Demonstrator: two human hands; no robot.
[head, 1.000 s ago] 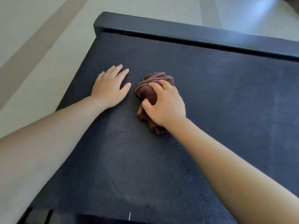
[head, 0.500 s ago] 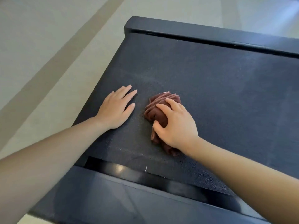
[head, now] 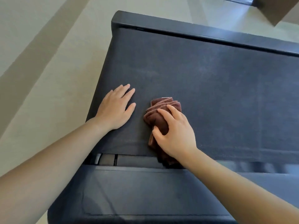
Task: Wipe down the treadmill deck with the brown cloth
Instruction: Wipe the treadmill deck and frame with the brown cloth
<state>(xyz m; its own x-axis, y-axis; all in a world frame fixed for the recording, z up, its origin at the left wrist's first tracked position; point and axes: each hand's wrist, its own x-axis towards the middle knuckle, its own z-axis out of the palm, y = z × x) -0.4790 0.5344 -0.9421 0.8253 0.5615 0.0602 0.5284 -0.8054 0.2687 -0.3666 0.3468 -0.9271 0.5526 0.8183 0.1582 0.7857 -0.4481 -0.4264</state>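
black glossy cover (head: 145, 194) sits nearest, just past the deck's near edge, with a slot (head: 132, 160) between the two. brown cloth (head: 163, 109) is bunched into a wad on the treadmill deck (head: 210, 94), at the near edge, left of centre. its tail reaches over that edge to the slot. right grip (head: 175, 135) sits on top, fingers curled over the wad and thumb dug into its side, so it's pinched and pressed at once. likely so it drags without unrolling. left grip (head: 114, 109) lies flat with fingers spread, holding nothing, just beside the cloth by the deck's left edge. reads as a brace for body weight. judgement: mid-wipe. the deck toward the far rail (head: 194, 32) shows pale smears, probably not yet covered. pale floor (head: 40, 70) beyond.
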